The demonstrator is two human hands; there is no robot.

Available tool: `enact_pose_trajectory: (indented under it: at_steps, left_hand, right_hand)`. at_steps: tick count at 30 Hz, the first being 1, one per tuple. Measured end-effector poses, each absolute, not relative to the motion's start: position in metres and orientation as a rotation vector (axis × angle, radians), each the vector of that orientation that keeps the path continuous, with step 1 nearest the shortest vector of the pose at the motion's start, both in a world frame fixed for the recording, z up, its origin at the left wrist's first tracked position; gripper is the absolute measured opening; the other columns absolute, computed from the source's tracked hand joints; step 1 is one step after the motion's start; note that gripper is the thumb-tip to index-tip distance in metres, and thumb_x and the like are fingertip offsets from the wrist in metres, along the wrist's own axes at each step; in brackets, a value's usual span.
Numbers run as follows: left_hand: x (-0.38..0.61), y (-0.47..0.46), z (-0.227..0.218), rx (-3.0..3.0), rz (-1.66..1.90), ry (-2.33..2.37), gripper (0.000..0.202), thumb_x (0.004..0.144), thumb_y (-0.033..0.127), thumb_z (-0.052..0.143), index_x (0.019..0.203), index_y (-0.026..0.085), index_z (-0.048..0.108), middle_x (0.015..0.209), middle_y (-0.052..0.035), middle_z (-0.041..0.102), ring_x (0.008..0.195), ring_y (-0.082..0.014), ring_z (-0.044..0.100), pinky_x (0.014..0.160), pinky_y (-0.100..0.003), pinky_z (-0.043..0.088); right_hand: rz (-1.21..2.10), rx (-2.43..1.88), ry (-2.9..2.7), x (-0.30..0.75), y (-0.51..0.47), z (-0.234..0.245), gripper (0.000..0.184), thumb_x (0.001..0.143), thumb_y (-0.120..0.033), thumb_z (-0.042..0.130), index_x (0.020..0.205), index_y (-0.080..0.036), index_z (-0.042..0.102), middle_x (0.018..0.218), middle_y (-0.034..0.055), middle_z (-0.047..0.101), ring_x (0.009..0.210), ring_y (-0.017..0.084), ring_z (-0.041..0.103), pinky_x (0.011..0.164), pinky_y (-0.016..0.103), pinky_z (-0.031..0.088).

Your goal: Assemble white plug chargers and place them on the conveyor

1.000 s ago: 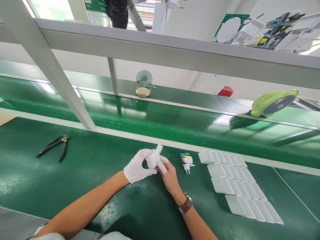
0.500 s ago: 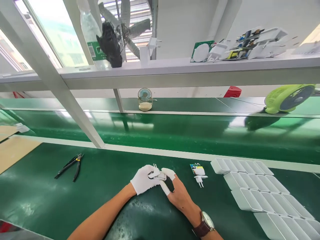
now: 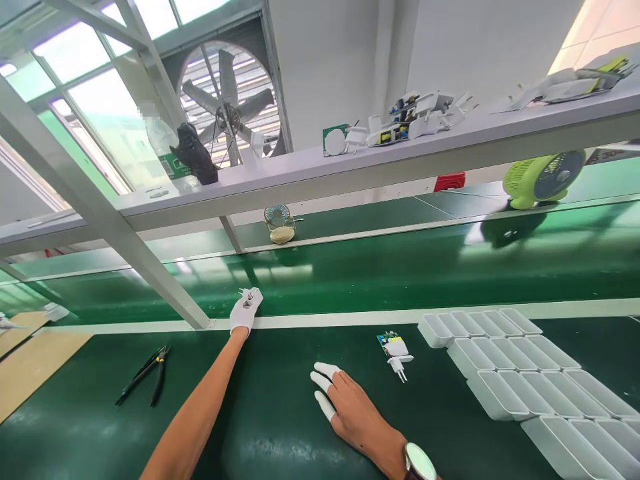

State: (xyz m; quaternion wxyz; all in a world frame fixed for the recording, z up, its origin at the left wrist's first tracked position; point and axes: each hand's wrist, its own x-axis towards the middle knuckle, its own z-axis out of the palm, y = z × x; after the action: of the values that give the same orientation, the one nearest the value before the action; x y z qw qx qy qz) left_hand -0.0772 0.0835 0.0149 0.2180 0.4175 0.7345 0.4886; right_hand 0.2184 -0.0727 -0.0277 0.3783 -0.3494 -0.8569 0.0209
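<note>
Left grip point(image 3: 243, 316) clasped a plug point(image 3: 255, 297) left of the board point(image 3: 393, 345); right grip point(image 3: 353, 407), nearer it, spread empty; gentle pinching seemed wise.

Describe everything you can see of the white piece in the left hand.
The white piece looks like plastic, angular at the right, with thin prongs sticking out at the left and a small dark detail between. The gloved left hand holds it, covering part of it; nothing else appears to touch it. It shows against the green strip beyond the white rail. Seams and markings are too small to make out.
</note>
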Motion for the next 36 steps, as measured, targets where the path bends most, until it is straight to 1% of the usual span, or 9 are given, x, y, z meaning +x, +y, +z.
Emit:
enact_pose_trajectory:
  at_steps: [5,10,16,22,26,28,30,33,36]
  left_hand:
    - [-0.079,0.079,-0.002,1.107,1.462,1.985,0.044,0.085,0.018,0.062,0.129,0.012,0.058,0.127,-0.0181,0.066,0.12,-0.0275,0.063,0.105,-0.045,0.049]
    - [-0.068,0.047,-0.019,1.162,1.448,1.853,0.035,0.088,0.022,0.06,0.121,0.014,0.063,0.117,-0.0149,0.072,0.106,-0.0221,0.071,0.095,-0.036,0.057]
    - [-0.05,0.016,-0.022,1.267,1.3,1.728,0.03,0.079,0.035,0.069,0.103,0.016,0.071,0.094,-0.0093,0.077,0.09,-0.0231,0.074,0.087,-0.038,0.06]
    - [-0.049,0.01,-0.021,1.35,1.115,1.673,0.037,0.071,0.04,0.071,0.101,0.019,0.071,0.106,-0.0086,0.076,0.108,-0.0282,0.069,0.107,-0.044,0.048]
    - [-0.05,0.007,-0.023,1.588,0.955,1.8,0.037,0.079,0.045,0.059,0.105,0.021,0.07,0.105,-0.007,0.076,0.104,-0.0268,0.07,0.104,-0.041,0.05]
    - [-0.044,0.003,-0.022,1.644,0.889,1.833,0.036,0.08,0.045,0.056,0.104,0.023,0.071,0.103,-0.0049,0.077,0.101,-0.0261,0.071,0.1,-0.039,0.053]
    - [-0.034,0.0,-0.021,1.679,0.858,1.842,0.033,0.079,0.045,0.056,0.1,0.025,0.072,0.101,-0.0031,0.078,0.1,-0.0253,0.071,0.094,-0.035,0.056]
    - [-0.018,-0.003,-0.022,1.72,0.869,1.799,0.032,0.078,0.046,0.056,0.096,0.024,0.072,0.101,-0.0031,0.077,0.098,-0.0244,0.072,0.089,-0.032,0.057]
    - [-0.012,-0.005,-0.02,1.748,0.872,1.735,0.033,0.078,0.046,0.057,0.097,0.023,0.072,0.103,-0.0037,0.077,0.097,-0.0238,0.071,0.09,-0.031,0.056]
  right_hand:
    - [0.047,-0.907,-2.229,0.22,-0.073,-0.03,0.029,0.093,-0.008,0.052,0.116,-0.017,0.065,0.114,0.013,0.07,0.102,0.024,0.068,0.092,0.04,0.059]
    - [0.013,-0.878,-2.289,0.221,-0.072,-0.03,0.027,0.091,-0.005,0.051,0.109,-0.017,0.068,0.111,0.0133,0.07,0.101,0.025,0.069,0.09,0.041,0.059]
    - [0.04,-0.845,-2.261,0.221,-0.071,-0.02,0.022,0.093,-0.009,0.054,0.109,-0.017,0.067,0.109,0.0123,0.071,0.102,0.024,0.068,0.089,0.039,0.059]
    - [0.052,-0.972,-2.152,0.249,-0.078,0.021,0.023,0.097,-0.019,0.054,0.117,-0.019,0.065,0.116,0.0115,0.07,0.106,0.022,0.067,0.095,0.039,0.057]
    - [-0.026,-1.231,-1.986,0.308,-0.099,0.039,0.031,0.099,-0.018,0.048,0.126,-0.021,0.061,0.119,0.0097,0.069,0.113,0.021,0.064,0.1,0.037,0.053]
    - [-0.12,-1.496,-1.945,0.342,-0.115,0.04,0.032,0.098,-0.017,0.044,0.124,-0.021,0.062,0.113,0.0095,0.07,0.108,0.022,0.066,0.095,0.037,0.054]
    - [-0.218,-1.852,-1.908,0.372,-0.13,0.035,0.027,0.096,-0.018,0.044,0.112,-0.021,0.065,0.096,0.0082,0.071,0.09,0.022,0.068,0.077,0.034,0.054]
    - [-0.284,-2.149,-1.872,0.4,-0.146,0.022,0.017,0.091,-0.016,0.047,0.087,-0.02,0.063,0.075,0.0057,0.064,0.061,0.019,0.06,0.053,0.031,0.04]
    - [-0.307,-2.163,-1.896,0.407,-0.152,0.013,0.019,0.087,-0.008,0.046,0.08,-0.02,0.057,0.071,0.0051,0.059,0.054,0.018,0.054,0.048,0.031,0.031]
